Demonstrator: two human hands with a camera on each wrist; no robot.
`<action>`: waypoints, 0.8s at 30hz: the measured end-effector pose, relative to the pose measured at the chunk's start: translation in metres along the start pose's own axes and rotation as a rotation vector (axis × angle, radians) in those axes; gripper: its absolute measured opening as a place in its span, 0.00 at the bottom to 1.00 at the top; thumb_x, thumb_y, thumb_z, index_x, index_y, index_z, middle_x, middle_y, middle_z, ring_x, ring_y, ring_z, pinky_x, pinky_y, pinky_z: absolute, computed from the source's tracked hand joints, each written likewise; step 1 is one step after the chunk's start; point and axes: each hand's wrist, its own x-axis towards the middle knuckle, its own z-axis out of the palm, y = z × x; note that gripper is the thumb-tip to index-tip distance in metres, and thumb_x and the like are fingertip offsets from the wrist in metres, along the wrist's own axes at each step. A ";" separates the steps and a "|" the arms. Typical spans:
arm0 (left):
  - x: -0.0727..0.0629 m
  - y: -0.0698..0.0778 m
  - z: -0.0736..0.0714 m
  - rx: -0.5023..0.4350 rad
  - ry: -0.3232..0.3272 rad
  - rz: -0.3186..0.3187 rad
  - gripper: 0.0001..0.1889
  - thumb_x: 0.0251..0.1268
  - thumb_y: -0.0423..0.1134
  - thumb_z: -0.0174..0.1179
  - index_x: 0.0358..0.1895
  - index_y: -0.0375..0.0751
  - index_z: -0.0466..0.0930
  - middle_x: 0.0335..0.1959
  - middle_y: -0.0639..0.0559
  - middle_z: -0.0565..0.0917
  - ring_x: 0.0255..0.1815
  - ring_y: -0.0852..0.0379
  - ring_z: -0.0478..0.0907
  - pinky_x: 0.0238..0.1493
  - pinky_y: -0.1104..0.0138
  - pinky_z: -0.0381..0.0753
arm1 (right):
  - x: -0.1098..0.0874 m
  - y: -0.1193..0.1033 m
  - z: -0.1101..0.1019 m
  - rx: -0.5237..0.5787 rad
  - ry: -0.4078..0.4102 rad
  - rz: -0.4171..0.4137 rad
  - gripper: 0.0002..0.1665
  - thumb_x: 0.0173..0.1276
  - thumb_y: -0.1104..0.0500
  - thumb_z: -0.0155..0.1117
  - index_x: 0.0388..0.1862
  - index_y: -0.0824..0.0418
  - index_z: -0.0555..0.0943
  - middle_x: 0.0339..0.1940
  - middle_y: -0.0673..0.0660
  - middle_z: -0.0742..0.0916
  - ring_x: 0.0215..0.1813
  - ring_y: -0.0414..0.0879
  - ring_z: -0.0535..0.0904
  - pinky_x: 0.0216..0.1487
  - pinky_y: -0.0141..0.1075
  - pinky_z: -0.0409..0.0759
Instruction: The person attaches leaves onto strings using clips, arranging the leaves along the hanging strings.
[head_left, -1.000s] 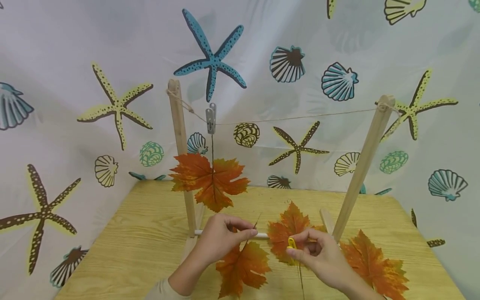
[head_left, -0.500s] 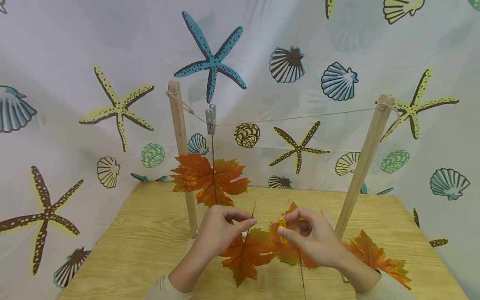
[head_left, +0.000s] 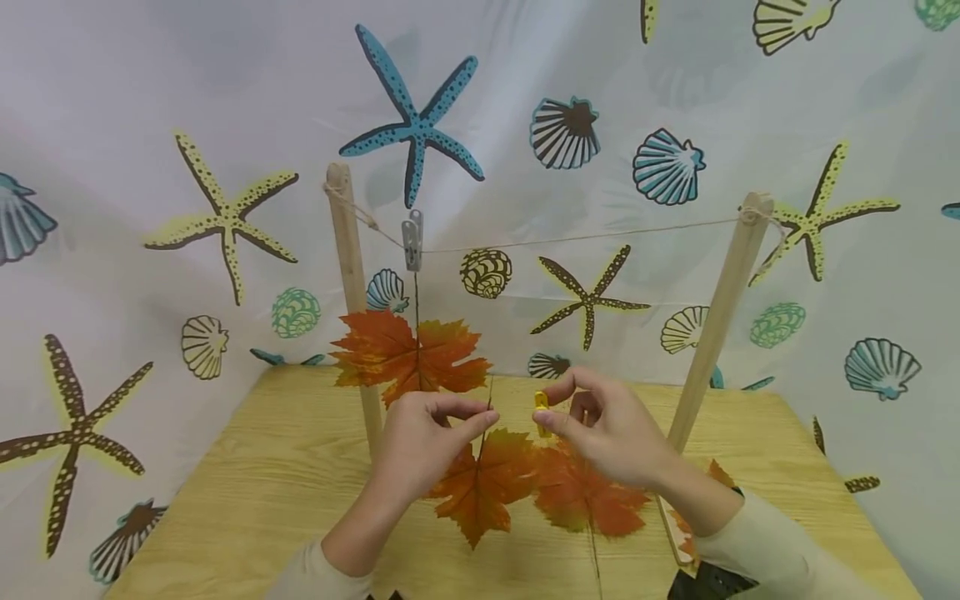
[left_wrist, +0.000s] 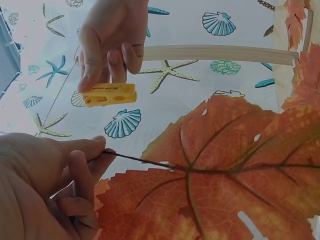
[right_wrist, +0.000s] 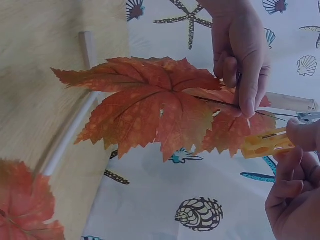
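Between thumb and fingertips, my left hand (head_left: 427, 442) pinches the thin dark stem of an orange-red artificial maple leaf (head_left: 483, 487); the leaf hangs below the fingers, its stem tip poking up above them. To its right, my right hand (head_left: 611, 429) pinches a yellow clothespin (head_left: 541, 412) by its end. A gap separates the clothespin from the stem in the left wrist view, where the leaf's veined face (left_wrist: 225, 185) shows large. Behind the hands, a grey clothespin (head_left: 412, 242) on a twine line (head_left: 585, 238) holds another maple leaf (head_left: 408, 350) by its stem.
Wooden posts at left (head_left: 347, 258) and right (head_left: 712, 333) carry the twine. A maple leaf (head_left: 588, 500) lies on the wooden table (head_left: 262, 500) below my right hand; another (head_left: 720, 473) is partly hidden by the right forearm. A seashell-print curtain (head_left: 510, 75) surrounds the table.
Both hands have risen and moved slightly left, lifting the pinched leaf and the yellow clothespin. The clothespin has come nearer to the stem and turned more upright.
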 end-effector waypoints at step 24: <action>0.025 0.026 -0.003 -0.127 0.101 0.104 0.08 0.61 0.43 0.71 0.39 0.46 0.92 0.31 0.49 0.90 0.17 0.44 0.81 0.18 0.69 0.76 | 0.052 -0.053 -0.024 -0.069 0.111 -0.123 0.09 0.70 0.57 0.67 0.44 0.60 0.80 0.22 0.56 0.83 0.17 0.47 0.70 0.18 0.35 0.67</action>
